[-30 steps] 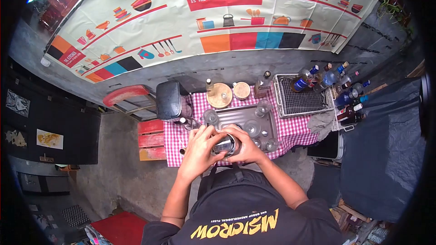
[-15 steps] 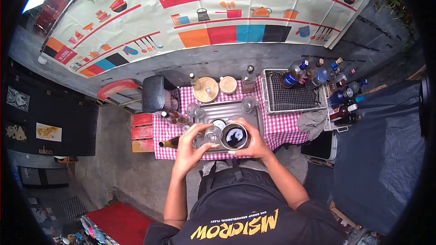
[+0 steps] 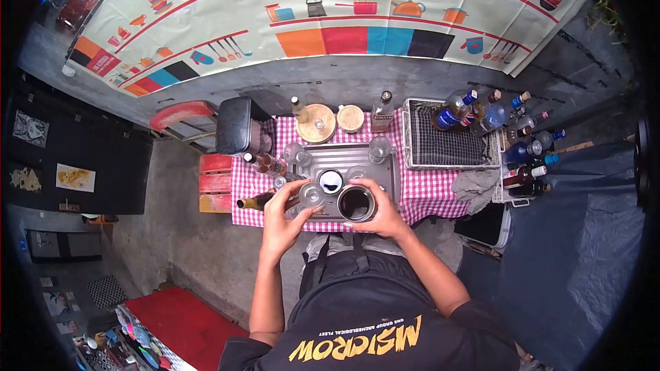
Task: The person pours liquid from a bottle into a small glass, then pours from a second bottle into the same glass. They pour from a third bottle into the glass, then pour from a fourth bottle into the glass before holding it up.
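Observation:
My left hand is closed round a small clear glass, fingers on its far side and thumb nearer me. Beside it, my right hand grips a metal shaker tin with a dark inside, its open top facing up toward me. Both are held over the front of a grey metal tray. Just beyond them on the tray is a round cup with a pale and dark inside. A clear glass shows partly behind my right fingertips. Further back stand two more clear glasses.
Bottles stand left of the tray, near a black bin. Behind it are round wooden boards and a clear bottle. To the right, a wire basket adjoins several bottles and a grey cloth.
My hands have moved slightly apart, the small glass shifting left. The cup on the tray between them now shows more fully. The whole view has shifted a little.

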`<state>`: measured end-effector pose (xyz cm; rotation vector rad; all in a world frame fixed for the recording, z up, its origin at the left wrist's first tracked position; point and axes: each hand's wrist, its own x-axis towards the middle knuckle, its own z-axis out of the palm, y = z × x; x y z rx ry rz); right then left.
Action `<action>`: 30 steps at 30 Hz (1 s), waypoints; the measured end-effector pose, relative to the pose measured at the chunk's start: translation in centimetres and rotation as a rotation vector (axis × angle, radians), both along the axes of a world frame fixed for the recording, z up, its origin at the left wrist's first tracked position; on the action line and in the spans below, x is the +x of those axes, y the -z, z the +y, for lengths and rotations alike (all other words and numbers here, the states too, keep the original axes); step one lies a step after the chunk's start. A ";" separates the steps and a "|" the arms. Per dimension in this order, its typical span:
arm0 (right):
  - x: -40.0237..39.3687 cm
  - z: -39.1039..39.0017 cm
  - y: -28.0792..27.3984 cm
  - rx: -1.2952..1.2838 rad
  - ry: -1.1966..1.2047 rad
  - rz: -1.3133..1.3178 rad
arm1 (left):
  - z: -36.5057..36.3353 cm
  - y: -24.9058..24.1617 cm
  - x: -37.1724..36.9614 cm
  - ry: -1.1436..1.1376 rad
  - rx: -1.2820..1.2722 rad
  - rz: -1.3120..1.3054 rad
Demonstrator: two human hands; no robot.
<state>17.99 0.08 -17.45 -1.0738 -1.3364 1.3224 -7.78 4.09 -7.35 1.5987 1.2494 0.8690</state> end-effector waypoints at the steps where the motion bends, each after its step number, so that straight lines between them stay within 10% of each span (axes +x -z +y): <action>1: -0.1 0.2 0.3 -0.008 -0.011 -0.055 | -0.1 0.3 -0.3 -0.016 0.002 0.006; 30: -5.7 0.0 17.2 0.059 -0.315 -0.633 | -7.8 4.2 -4.6 -0.319 -0.116 0.005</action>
